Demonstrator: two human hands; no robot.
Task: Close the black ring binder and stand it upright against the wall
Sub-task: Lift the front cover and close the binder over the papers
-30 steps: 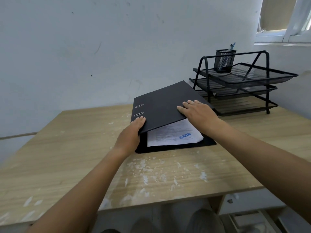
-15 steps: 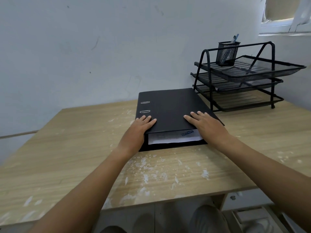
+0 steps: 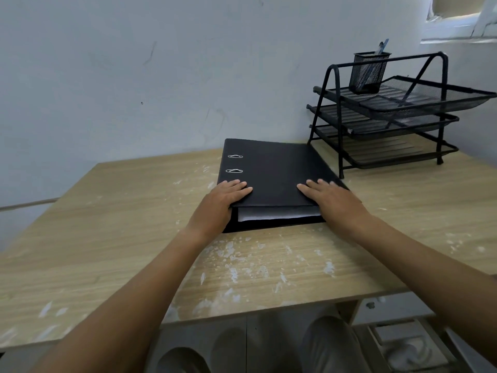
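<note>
the binder (image 3: pixel 271 176) lies flat near the back of the desk (image 3: pixel 107 238), both hands pressed on its near corners. right of it, just beside its far corner, the black tray rack (image 3: pixel 387 122) blocks that side. the wall (image 3: pixel 161 76) behind is bare; desk to the left lies open.

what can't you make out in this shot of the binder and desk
Head view only:
- Pages in the black ring binder: only a white edge shows under the closed cover.
- Palms of left hand and right hand: face down on the cover.
- Pen holder contents: too small.
- Window: cut off by the frame edge.
</note>
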